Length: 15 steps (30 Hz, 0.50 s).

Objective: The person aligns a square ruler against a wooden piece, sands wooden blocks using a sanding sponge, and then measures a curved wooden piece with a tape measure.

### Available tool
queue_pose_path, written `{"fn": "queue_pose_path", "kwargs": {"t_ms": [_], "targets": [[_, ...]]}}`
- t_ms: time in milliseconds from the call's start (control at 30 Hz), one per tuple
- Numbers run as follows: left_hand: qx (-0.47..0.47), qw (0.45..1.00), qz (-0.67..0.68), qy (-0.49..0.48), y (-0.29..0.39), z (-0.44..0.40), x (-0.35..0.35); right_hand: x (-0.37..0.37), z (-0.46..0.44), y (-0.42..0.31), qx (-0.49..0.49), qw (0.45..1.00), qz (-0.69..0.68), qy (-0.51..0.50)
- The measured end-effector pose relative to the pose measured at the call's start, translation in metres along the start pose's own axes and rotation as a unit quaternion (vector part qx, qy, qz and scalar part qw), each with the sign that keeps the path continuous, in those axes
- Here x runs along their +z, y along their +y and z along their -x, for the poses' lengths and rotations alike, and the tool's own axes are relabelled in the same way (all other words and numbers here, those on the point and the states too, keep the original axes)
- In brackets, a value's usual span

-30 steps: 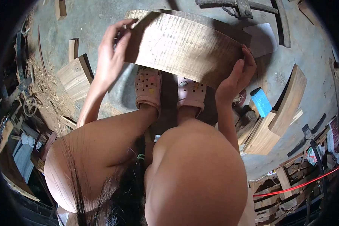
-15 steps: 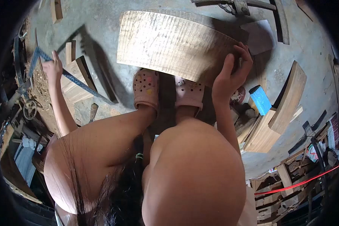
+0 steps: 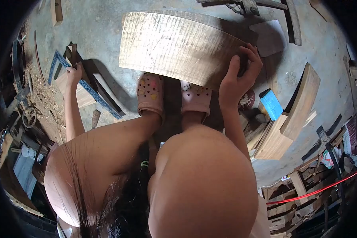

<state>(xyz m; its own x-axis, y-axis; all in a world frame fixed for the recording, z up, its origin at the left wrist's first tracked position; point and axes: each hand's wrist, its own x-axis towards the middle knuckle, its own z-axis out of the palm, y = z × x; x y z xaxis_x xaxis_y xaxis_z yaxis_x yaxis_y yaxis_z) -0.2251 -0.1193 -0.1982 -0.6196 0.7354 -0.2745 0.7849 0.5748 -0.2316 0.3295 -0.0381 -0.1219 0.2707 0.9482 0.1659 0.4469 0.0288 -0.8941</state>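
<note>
My left hand point(image 3: 74, 77) is closed round a blue L-shaped carpenter's square point(image 3: 93, 93), near its corner. The square's long arm slants down to the right, over wood pieces on the floor. A large curved wooden block point(image 3: 174, 47) stands in front of my shoes, its pale, rough-sawn face toward me. My right hand point(image 3: 240, 81) grips the right end of this block, thumb on the near face and fingers round the edge. Its far side is mostly hidden.
Pink clogs point(image 3: 150, 93) are on my feet, just below the block. To the right lie a blue box-shaped item point(image 3: 271, 104) and curved wood pieces point(image 3: 301, 99). A chisel-like handle point(image 3: 96, 118) shows by my left knee. Wood shavings point(image 3: 47, 107) cover the left floor. A red hose point(image 3: 313, 193) crosses lower right.
My left hand has moved right with the carpenter's square, whose angle has turned steeper. My right hand stays on the wooden block, and the view has shifted slightly.
</note>
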Motion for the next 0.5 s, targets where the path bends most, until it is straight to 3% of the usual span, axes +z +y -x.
{"fn": "queue_pose_path", "kwargs": {"t_ms": [267, 367, 500], "targets": [[0.056, 0.994, 0.094, 0.013, -0.034, -0.009, 0.038, 0.0, 0.001, -0.001, 0.012, 1.0, -0.015, 0.0], [-0.025, 0.986, 0.158, -0.056, -0.004, 0.006, 0.009, 0.0, 0.001, -0.002, 0.011, 1.0, -0.008, 0.004], [-0.039, 0.989, 0.108, -0.097, 0.004, 0.004, 0.002, 0.001, 0.002, 0.001, 0.009, 1.0, -0.023, 0.003]]}}
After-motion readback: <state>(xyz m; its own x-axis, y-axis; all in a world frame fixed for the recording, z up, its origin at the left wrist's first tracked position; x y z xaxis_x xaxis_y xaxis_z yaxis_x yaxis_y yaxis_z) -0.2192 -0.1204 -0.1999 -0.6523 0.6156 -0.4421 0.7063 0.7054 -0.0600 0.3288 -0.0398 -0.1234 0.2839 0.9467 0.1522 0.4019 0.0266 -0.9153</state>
